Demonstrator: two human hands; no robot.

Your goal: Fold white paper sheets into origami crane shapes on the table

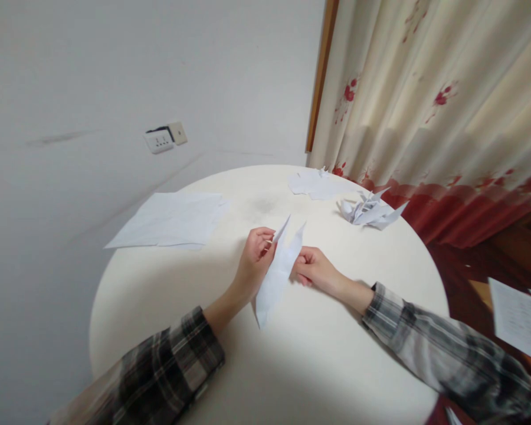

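A folded white paper (277, 277) with two pointed tips at its top is held above the middle of the round table. My left hand (257, 260) is closed on its left side, fingers curled near the left tip. My right hand (312, 268) is closed at the paper's right edge, thumb and fingers pinching it. The paper's lower end narrows to a point below my hands. Part of my fingers is hidden behind the paper.
White sheets (172, 219) lie at the left edge of the white table (159, 342). Flat paper pieces (316, 184) and a pile of folded papers (371, 211) lie at the back right. Beyond stand a wall with a socket (159, 141) and a curtain (425, 106).
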